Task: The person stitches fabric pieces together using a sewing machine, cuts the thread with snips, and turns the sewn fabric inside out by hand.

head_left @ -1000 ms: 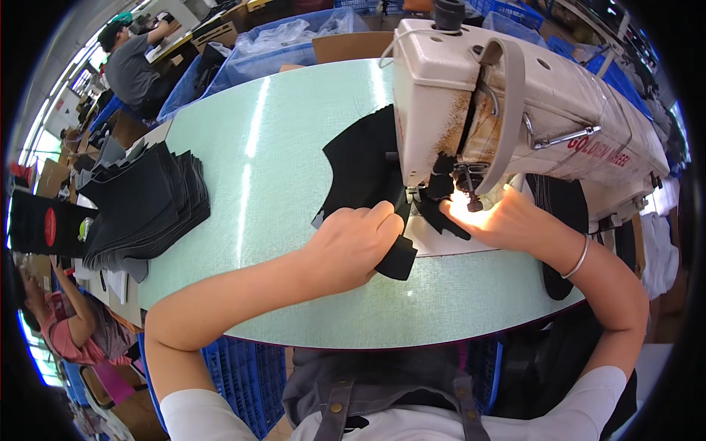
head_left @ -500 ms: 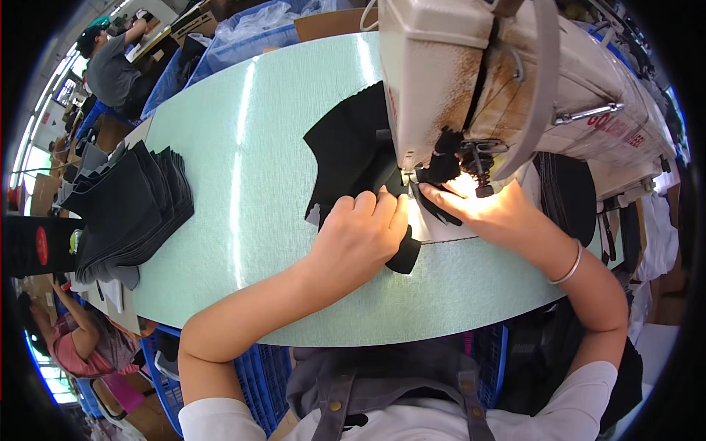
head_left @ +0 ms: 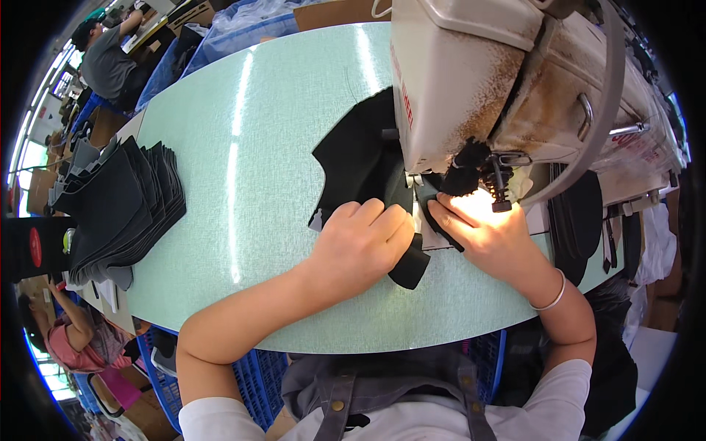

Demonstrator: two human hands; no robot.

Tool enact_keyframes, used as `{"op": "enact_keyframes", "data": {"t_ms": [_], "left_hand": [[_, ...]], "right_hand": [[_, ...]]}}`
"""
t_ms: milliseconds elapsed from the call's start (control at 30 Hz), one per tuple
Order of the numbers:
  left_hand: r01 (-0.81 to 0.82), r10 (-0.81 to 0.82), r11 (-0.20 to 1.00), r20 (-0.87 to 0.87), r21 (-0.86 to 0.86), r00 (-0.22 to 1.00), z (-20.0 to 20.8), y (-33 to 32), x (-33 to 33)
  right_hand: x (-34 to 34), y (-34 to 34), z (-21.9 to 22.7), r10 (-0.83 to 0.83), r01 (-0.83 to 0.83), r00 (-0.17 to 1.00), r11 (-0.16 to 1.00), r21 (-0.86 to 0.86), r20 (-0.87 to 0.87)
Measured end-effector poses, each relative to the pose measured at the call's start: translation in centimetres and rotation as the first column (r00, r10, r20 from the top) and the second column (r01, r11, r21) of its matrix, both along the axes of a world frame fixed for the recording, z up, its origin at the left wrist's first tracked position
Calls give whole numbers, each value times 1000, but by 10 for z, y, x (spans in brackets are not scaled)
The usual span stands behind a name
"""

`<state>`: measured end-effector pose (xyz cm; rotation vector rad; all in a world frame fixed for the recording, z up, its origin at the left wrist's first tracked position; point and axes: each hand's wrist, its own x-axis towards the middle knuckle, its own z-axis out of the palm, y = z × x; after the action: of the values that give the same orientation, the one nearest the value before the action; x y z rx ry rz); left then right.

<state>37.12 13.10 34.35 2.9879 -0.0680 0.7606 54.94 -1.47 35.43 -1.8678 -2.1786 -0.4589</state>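
Note:
A black cut fabric piece point(head_left: 360, 158) lies under the sewing machine point(head_left: 467, 81), partly hidden by the machine's head. My left hand point(head_left: 362, 246) has its fingers curled and pinched on the piece, just left of the needle area point(head_left: 414, 180). A narrow end of the fabric sticks out below that hand. On the needle's other side, my right hand point(head_left: 485, 235) grips the dark edge of the fabric between thumb and fingers. Bright lamp light washes out part of this hand. Both forearms reach in over the pale green table point(head_left: 279, 184).
A stack of black and grey cut pieces point(head_left: 129, 206) sits at the table's left. More dark pieces point(head_left: 575, 220) lie to the right of the machine. Blue bins point(head_left: 243, 37) stand beyond the far edge, and blue crates point(head_left: 257, 378) below the near edge. Two people work at left.
My right hand and wrist have drawn back slightly toward me from the needle. My left hand keeps its hold on the fabric. The whole view has shifted a little, and the machine looks larger.

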Motion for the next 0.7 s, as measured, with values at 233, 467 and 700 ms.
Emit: {"op": "enact_keyframes", "data": {"t_ms": [233, 467, 700], "left_hand": [[-6, 8, 999, 27, -41, 1000, -3, 0, 4], [-11, 11, 998, 9, -60, 1000, -2, 0, 7], [-18, 19, 998, 8, -52, 1000, 0, 3, 7]], "right_hand": [[-5, 2, -4, -13, 12, 1000, 999, -34, -21], [-4, 7, -5, 29, -31, 999, 997, 69, 22], [-7, 9, -7, -2, 1, 1000, 1000, 6, 29]]}}
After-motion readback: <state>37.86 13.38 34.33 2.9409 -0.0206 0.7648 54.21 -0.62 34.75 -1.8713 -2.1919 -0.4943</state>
